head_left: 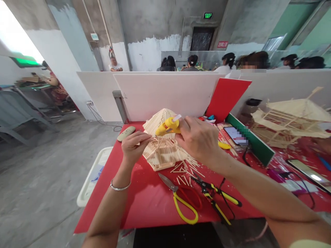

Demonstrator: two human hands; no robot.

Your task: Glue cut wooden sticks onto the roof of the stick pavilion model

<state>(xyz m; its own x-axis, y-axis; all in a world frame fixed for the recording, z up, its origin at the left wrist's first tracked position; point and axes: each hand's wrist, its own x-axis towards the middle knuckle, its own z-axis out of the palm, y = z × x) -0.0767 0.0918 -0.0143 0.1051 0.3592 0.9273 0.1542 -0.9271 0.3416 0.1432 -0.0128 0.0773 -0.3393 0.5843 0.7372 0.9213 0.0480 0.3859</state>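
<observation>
My right hand (199,137) is wrapped round a yellow hot glue gun (165,126), with a whitish glue stick (177,117) poking from its back end. The gun's nose points left, toward my left hand (136,145). Thumb and forefinger of that hand are pinched together beside the gun's tip; what they hold is too small to make out. Below and between both hands sits a model house of thin wooden sticks (161,164), with a railing-like frame on its base. A slatted stick roof piece (164,115) rises behind, partly covered by the gun.
Scissors (178,193) and yellow-black pliers (214,196) lie in front on the red tabletop (144,206). Cut sticks (184,170) are scattered beside the model. A phone (236,135), a green board (249,141) and another stick model (287,120) stand right. An oval case (126,133) lies left.
</observation>
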